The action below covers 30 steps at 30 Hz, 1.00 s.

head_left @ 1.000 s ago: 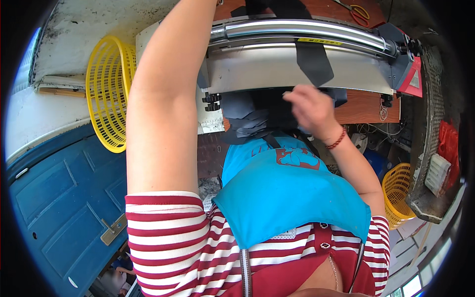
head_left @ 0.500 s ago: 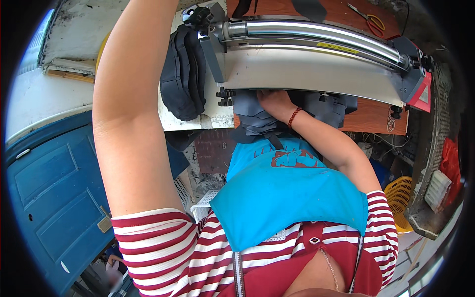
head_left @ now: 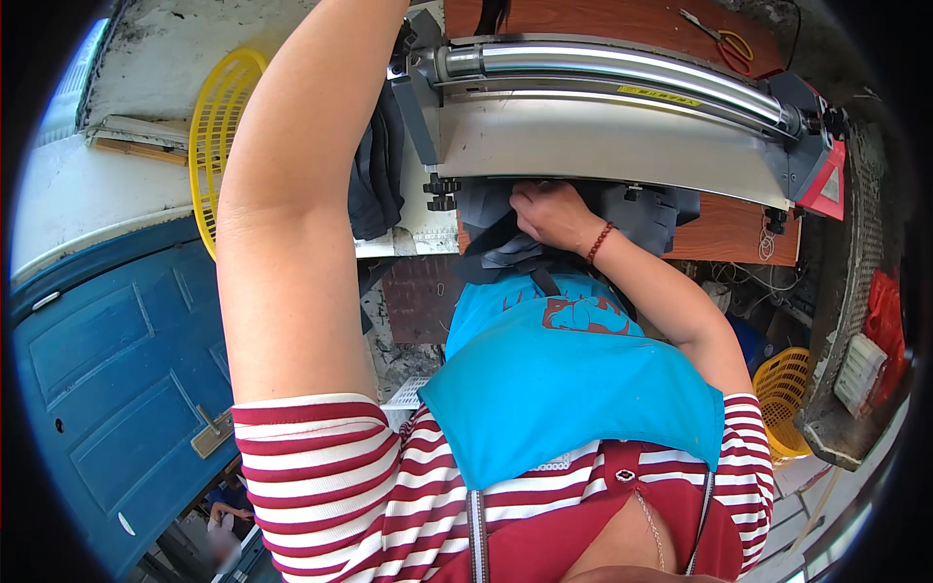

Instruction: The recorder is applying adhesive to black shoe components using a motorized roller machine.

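Note:
My left arm [head_left: 292,223] reaches up past the left end of a machine with a shiny metal roller [head_left: 622,66], and its hand is beyond the top edge of the view. Just below the machine's metal feed plate [head_left: 603,134], my right hand [head_left: 556,216] is closed, its fingertips pinching a dark grey fabric piece [head_left: 494,233]. Layered grey fabric pieces [head_left: 632,222] lie under and beside that hand, partly hidden by the plate. A stack of dark fabric pieces [head_left: 377,180] lies left of the machine, partly behind my left arm.
A yellow plastic basket [head_left: 206,146] stands left of my arm. Scissors [head_left: 729,47] lie on the brown tabletop [head_left: 573,17] behind the machine. At right are another yellow basket [head_left: 780,394] and a red bag [head_left: 882,325]. Blue cabinet doors [head_left: 117,369] stand lower left.
My left arm has swung right, uncovering the yellow basket. My right hand has drawn out from under the plate's edge, pulling up a dark strip. A dark piece behind the roller is gone from view.

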Motion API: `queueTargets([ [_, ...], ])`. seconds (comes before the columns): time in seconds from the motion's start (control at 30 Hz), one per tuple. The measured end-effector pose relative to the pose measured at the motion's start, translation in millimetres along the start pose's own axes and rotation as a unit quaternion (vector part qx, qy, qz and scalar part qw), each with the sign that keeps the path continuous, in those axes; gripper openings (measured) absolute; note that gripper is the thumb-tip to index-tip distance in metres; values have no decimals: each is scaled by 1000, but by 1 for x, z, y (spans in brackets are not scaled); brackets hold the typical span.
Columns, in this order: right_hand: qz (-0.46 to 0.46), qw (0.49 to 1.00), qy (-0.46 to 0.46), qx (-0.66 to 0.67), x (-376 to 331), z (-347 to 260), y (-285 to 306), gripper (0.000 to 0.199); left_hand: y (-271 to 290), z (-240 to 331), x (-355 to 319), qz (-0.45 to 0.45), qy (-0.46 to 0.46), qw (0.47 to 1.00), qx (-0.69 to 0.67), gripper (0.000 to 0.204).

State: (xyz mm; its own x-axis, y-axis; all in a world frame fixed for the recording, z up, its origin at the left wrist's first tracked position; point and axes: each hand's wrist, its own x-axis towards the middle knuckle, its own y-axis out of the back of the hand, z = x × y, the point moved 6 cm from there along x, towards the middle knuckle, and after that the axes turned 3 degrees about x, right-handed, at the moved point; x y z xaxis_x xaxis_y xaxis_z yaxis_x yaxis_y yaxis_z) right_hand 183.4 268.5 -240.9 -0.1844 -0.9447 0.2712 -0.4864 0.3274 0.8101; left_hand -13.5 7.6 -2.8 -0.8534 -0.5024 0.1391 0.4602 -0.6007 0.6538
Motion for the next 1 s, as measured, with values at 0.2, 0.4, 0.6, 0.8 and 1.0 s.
queueTargets([
  [0.2, 157, 961, -149, 171, -21, -18, 103, 13, -13, -5, -2, 30, -29, 999, 0, 17],
  [0.4, 266, 846, -304, 349, -67, 15, 149, 17, -69, -1, -21, 48, -333, 925, 175, 19],
  [0.6, 229, 780, -420, 403, -61, 43, 162, 23, -143, -30, -73, -252, -197, 920, 228, 31],
  [0.8, 229, 848, -405, 251, -50, 62, 176, 23, -149, -43, -72, -380, -17, 915, 132, 39],
  [1.0, 302, 930, -211, 11, -61, 14, 187, 17, -148, -79, -35, -248, 114, 962, 4, 19],
])
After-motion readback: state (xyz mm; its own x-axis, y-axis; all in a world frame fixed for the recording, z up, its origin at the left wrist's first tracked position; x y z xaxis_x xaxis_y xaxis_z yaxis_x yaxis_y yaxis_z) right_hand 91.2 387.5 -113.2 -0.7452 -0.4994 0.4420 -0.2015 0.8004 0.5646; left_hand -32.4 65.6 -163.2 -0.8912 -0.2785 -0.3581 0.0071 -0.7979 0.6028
